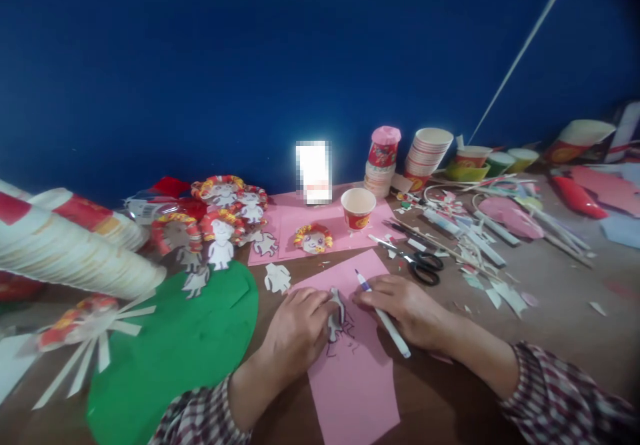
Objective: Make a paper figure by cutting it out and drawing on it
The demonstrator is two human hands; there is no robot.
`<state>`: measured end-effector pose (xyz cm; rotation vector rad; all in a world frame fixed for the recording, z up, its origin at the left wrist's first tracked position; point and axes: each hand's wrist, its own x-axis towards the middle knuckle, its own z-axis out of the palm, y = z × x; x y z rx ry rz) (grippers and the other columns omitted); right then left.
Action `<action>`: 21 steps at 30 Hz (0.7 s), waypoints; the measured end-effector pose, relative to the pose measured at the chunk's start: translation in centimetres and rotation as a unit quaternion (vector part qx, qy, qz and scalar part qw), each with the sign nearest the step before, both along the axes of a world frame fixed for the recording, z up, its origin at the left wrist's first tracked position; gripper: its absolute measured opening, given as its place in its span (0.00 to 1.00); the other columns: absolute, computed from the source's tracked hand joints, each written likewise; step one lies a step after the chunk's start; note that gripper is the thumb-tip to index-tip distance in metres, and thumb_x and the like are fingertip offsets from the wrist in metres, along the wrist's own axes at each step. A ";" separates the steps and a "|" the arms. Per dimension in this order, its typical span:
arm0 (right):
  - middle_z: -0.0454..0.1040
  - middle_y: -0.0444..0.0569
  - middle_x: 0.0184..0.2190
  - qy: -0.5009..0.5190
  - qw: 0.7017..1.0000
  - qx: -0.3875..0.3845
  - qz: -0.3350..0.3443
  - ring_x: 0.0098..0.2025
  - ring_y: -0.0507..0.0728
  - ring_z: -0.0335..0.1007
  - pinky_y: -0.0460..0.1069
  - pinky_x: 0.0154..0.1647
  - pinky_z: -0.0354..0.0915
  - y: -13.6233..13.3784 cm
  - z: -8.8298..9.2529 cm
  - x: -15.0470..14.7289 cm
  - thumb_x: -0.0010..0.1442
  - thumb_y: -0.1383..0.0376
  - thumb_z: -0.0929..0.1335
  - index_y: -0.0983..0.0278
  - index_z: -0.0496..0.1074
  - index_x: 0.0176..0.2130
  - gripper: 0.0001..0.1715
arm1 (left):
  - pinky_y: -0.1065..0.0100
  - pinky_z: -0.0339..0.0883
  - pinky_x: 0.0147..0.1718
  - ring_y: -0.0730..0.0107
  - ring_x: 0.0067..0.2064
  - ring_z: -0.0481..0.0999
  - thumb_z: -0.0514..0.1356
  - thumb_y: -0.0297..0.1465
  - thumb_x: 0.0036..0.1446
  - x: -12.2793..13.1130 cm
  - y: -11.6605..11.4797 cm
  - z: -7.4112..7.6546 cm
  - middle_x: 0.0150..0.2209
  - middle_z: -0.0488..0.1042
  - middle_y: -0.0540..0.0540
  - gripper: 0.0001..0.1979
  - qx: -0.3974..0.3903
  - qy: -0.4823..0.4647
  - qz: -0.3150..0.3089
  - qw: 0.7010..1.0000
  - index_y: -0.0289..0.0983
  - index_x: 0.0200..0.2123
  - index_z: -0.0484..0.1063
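Note:
A small white paper figure cutout (336, 321) lies on a pink sheet of paper (360, 391), with dark pen lines drawn around its lower part. Bent over the cutout's left side, my left hand (303, 325) has its fingers together and presses it to the sheet. My right hand (410, 311) rests at the sheet's right edge, closed around a white marker (395, 335). The marker's purple end points up and away from me, apart from the cutout. Some of the left fingertips are hidden. Another figure cutout (277, 277) lies just beyond my left hand.
Black-handled scissors (424, 267) lie beyond my right hand, near paper scraps (505, 295). A paper cup (359, 208) and a decorated ring face (313, 239) sit on pink sheets. Left are green paper (200, 338), several cutouts and stacked cups (75, 251); more cups (425, 158) stand behind.

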<state>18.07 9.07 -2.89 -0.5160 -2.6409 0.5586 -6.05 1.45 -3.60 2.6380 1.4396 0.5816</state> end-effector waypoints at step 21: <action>0.72 0.53 0.37 0.037 0.992 -0.067 -0.097 0.41 0.58 0.66 0.54 0.45 0.64 -2.2 -0.1 -1.4 0.62 0.73 0.63 0.65 0.68 0.47 0.14 | 0.54 0.66 0.47 0.57 0.48 0.69 0.52 0.27 0.61 0.1 -0.7 0.6 0.46 0.72 0.40 0.13 0.023 0.014 0.060 0.998 0.34 0.48 0.69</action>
